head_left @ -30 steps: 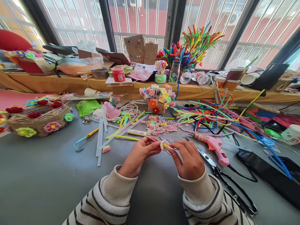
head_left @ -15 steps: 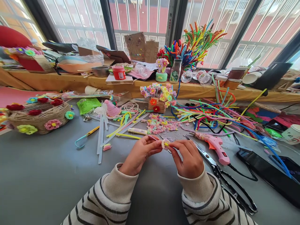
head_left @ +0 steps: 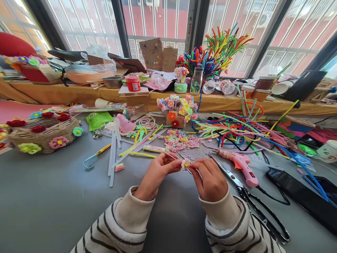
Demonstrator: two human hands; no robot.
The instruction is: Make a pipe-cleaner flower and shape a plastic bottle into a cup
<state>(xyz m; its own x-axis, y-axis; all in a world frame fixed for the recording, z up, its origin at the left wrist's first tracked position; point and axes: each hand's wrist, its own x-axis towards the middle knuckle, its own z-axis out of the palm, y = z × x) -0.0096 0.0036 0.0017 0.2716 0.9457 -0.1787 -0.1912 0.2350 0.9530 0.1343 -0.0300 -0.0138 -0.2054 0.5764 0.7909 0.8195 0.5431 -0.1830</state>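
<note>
Two hands, the left hand [head_left: 155, 174] and the right hand [head_left: 210, 179], with one small flower [head_left: 185, 163] between them. On the surface [head_left: 52, 196] there are one pink glue gun [head_left: 240, 165], one pair of scissors [head_left: 252, 200] and one woven basket [head_left: 42, 135] — the loose pipe cleaners [head_left: 237, 130] are too many to count.

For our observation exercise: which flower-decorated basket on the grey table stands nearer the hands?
The small basket topped with pastel flowers, mid-table; the large rope basket sits far left.
</note>
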